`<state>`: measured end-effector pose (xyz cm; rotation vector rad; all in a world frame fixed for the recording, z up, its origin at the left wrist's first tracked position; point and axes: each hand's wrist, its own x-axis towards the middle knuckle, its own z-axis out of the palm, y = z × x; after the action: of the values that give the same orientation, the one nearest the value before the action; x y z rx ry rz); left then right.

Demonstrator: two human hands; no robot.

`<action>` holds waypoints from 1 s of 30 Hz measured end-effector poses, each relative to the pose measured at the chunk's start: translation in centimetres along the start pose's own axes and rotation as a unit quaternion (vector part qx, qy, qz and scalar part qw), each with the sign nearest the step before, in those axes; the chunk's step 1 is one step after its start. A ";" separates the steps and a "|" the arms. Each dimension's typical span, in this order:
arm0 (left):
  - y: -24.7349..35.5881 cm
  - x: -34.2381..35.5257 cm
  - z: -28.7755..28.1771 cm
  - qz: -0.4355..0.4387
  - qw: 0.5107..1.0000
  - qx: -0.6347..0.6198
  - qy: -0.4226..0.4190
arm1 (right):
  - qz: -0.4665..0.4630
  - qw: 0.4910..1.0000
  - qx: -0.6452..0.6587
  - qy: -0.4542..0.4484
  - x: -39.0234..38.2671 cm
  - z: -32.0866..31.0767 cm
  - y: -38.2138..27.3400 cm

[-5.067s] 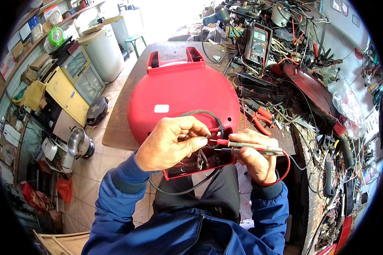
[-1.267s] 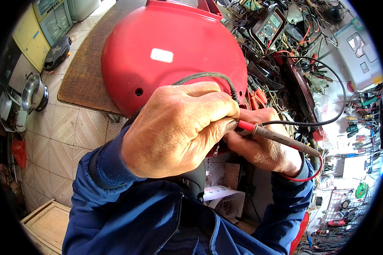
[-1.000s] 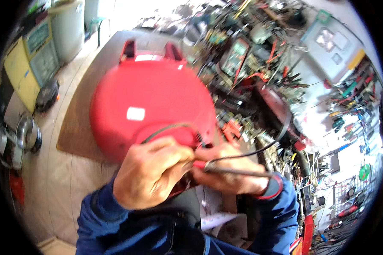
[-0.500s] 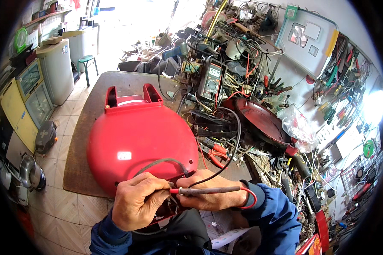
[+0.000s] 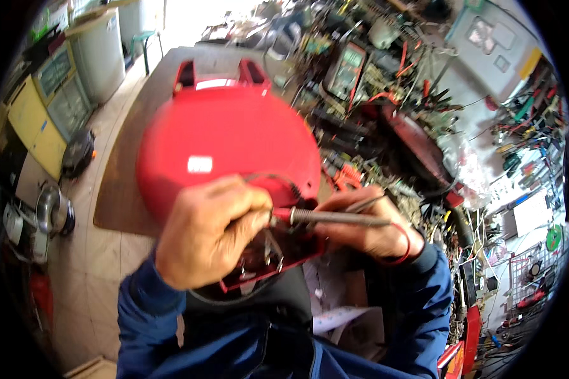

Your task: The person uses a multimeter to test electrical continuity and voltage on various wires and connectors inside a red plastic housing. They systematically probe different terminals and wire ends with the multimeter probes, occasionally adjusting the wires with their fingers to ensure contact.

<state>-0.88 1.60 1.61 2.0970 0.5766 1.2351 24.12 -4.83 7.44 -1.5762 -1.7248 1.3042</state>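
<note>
A red, rounded appliance shell (image 5: 234, 136) lies on the brown worktop (image 5: 117, 189), its near end reaching over the edge toward the person's lap. A small white label (image 5: 200, 164) sits on its broad upper face, and two upright lugs rise at the far end. At the near end an open compartment (image 5: 284, 270) shows bare wires and metal bits, partly blurred. A dark cable (image 5: 273, 179) arches over the shell just above the hands.

The left hand (image 5: 210, 234) is at the compartment's left side, thumb and forefinger pressed together at the tip of a red-nosed test probe (image 5: 341, 218); what lies between them is too blurred to tell. The right hand (image 5: 370, 230) has its fingers closed around this probe, which points left, and a second grey probe (image 5: 364, 204) sticks out above it. A red lead (image 5: 406, 243) loops over the right wrist.

To the right of the shell lie red-handled pliers (image 5: 344, 177), and farther off a multimeter (image 5: 346, 72) leans among tangled wires and parts, its reading unclear. Beyond the pliers are a dark red pan-shaped piece (image 5: 417, 139) and a clear plastic bag (image 5: 464, 170). On the left, a steel bowl (image 5: 49, 208) stands near a yellow cabinet (image 5: 36, 126)
</note>
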 end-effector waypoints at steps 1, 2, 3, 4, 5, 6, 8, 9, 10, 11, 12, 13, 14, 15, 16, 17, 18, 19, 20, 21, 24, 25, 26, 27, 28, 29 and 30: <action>-0.5 0.1 -0.5 0.001 1.000 0.005 -0.014 | 0.021 0.999 0.026 0.032 -0.2 0.4 -0.3; -1.2 -0.1 -0.9 -0.005 1.000 -0.008 -0.027 | 0.027 0.998 0.028 0.043 -0.3 0.8 0.2; -1.9 -0.1 -1.0 0.001 0.999 -0.025 -0.034 | 0.033 0.997 0.026 0.060 -0.5 0.9 0.1; -2.6 -0.4 -0.9 -0.012 0.998 -0.054 -0.031 | 0.030 0.998 0.015 0.056 -0.6 1.3 0.3; -3.1 -0.8 -0.8 -0.025 0.996 -0.083 -0.026 | 0.026 0.998 0.005 0.052 -0.7 1.7 0.4; -3.2 -1.0 -0.7 -0.026 0.994 -0.109 -0.018 | -0.010 0.999 -0.033 0.040 -0.8 1.9 0.6; -3.6 -1.2 -0.9 -0.004 0.994 -0.107 -0.020 | -0.045 0.993 -0.102 0.025 -0.7 2.4 0.4; -3.7 -1.3 -0.8 0.008 0.994 -0.108 -0.023 | -0.055 0.987 -0.152 0.022 -0.7 2.6 0.0; -3.6 -1.4 -0.7 -0.007 0.992 -0.123 -0.024 | -0.074 0.982 -0.172 0.029 -0.7 2.8 -0.3; -3.8 -1.5 -0.5 0.012 0.992 -0.123 -0.021 | -0.068 0.978 -0.192 0.031 -0.6 3.1 -0.6; -4.2 -1.5 -0.5 0.030 0.993 -0.116 -0.012 | -0.070 0.974 -0.214 0.027 -0.2 3.2 -0.8; -4.5 -1.5 -0.6 0.049 0.993 -0.109 -0.003 | -0.072 0.969 -0.237 0.023 0.3 3.4 -1.1; -4.8 -1.7 -0.7 0.062 0.993 -0.100 0.003 | -0.062 0.966 -0.252 0.010 0.8 3.7 -1.7; -5.0 -1.7 -0.6 0.064 0.992 -0.111 0.004 | -0.074 0.968 -0.239 0.004 0.9 4.0 -1.7; -5.2 -1.7 -0.5 0.065 0.990 -0.121 0.006 | -0.085 0.970 -0.227 -0.002 0.9 4.1 -1.4; -5.3 -1.7 -0.5 0.067 0.989 -0.131 0.009 | -0.097 0.972 -0.215 -0.009 1.0 4.1 -1.2; -5.4 -1.6 -0.7 0.071 0.990 -0.125 0.006 | -0.095 0.969 -0.228 -0.011 1.1 4.2 -1.0; -5.5 -1.7 -0.7 0.068 0.989 -0.128 0.011 | -0.093 0.966 -0.241 -0.014 1.2 4.3 -0.8; -5.5 -1.7 -0.6 0.066 0.989 -0.130 0.016 | -0.091 0.963 -0.254 -0.017 1.3 4.3 -0.7; -5.6 -1.7 -0.5 0.065 0.989 -0.132 0.021 | -0.091 0.959 -0.268 -0.019 1.3 4.3 -0.7; -6.1 -1.9 -0.1 0.079 0.987 -0.128 0.057 | -0.041 0.963 -0.266 -0.005 1.4 4.8 -1.5; -6.2 -1.9 0.0 0.081 0.987 -0.128 0.063 | -0.017 0.966 -0.260 0.000 1.5 4.9 -1.7; -6.3 -2.0 0.1 0.081 0.986 -0.127 0.071 | -0.015 0.959 -0.282 -0.007 1.6 4.8 -1.9; -6.4 -2.0 0.3 0.083 0.985 -0.130 0.074 | -0.004 0.961 -0.276 -0.003 1.4 4.8 -1.9; -6.1 -2.2 0.1 0.075 0.986 -0.130 0.067 | 0.006 0.963 -0.271 0.000 1.2 4.7 -1.5; -6.1 -2.2 0.1 0.073 0.986 -0.138 0.059 | 0.016 0.964 -0.266 0.004 0.9 4.8 -1.3; -6.3 -2.2 -0.1 0.067 0.986 -0.143 0.053 | 0.041 0.972 -0.225 0.043 0.7 5.5 -1.1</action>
<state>-2.29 4.62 -4.12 1.8613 0.2868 1.4218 18.83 -5.86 5.72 -1.9342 -2.0173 0.8999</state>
